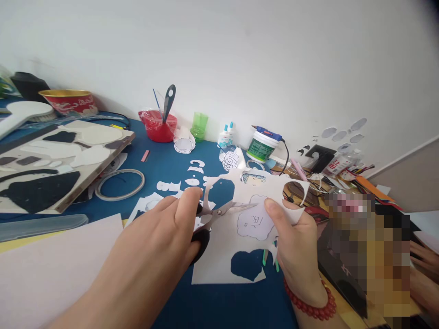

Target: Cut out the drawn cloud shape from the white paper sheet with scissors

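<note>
My left hand is closed around black-handled scissors, whose blades point right across a white sheet of paper. The blades lie along the upper edge of a wavy, cloud-like outline drawn on it, with writing inside. Several holes open through the sheet, at its upper left, upper right and bottom. Its right side is pinched in my right hand, thumb on top, with a red bead bracelet at the wrist. White paper scraps lie on the blue table beyond the scissors.
At left, a board bears black and white pieces, with a tape roll beside it. Behind stand a red bowl, green cup, glue bottles and a tub. Another person's hand is at right.
</note>
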### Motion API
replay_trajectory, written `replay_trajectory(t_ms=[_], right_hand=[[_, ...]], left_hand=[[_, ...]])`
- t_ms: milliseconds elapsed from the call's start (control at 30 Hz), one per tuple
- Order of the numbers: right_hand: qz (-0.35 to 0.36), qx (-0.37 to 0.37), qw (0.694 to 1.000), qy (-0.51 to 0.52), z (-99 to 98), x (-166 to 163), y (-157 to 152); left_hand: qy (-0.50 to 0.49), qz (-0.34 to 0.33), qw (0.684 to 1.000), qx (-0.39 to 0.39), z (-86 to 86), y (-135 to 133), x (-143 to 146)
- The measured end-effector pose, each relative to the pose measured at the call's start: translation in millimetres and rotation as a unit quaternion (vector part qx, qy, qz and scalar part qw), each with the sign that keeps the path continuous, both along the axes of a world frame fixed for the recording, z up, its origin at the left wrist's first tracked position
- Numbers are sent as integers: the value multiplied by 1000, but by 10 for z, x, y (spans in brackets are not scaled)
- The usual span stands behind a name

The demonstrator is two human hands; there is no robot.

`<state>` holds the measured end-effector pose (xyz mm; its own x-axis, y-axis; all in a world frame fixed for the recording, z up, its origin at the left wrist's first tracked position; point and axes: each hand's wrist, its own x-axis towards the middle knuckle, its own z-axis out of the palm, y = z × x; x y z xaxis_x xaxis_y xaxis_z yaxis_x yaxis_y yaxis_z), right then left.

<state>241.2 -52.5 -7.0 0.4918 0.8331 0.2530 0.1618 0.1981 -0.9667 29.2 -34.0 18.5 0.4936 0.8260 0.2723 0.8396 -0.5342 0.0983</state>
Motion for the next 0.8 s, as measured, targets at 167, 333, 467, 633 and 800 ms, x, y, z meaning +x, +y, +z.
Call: replay_trajectory(t_ms=[167,333,467,633,800], right_hand=[[-39,32,997,-60,31,-57,-40],[-38,33,997,-58,-4,-59,-31],[-13,39,999,-34,-15,-84,-11],[-9,36,999,-38,41,-124,-24],[62,5,996,-67,71,-87,-49]], left_hand=[[3,6,996,86,0,-51,100],[-18,-23,995,99,-30,-39,176],[-56,-14,998,14,-50,-5,185],[-66,-8,997,-41,-39,8,176],[-28,-8,998,-63,29,16,204]])
